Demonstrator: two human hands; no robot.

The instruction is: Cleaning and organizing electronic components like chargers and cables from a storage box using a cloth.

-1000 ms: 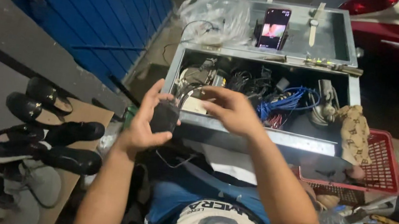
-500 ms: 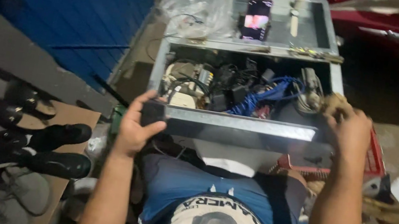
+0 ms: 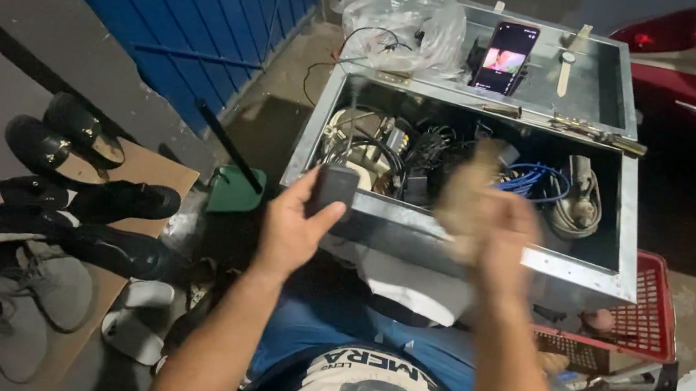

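Left hand (image 3: 292,231) grips a small black device (image 3: 334,188) upright at the metal box (image 3: 452,239) rim, right hand (image 3: 498,236) clutching a tan cloth (image 3: 466,195) just beside it.

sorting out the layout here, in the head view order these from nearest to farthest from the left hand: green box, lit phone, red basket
1. green box: just left of the left hand, on the ground.
2. lit phone: up and right, propped in the metal box lid.
3. red basket: far right, beyond the right hand.
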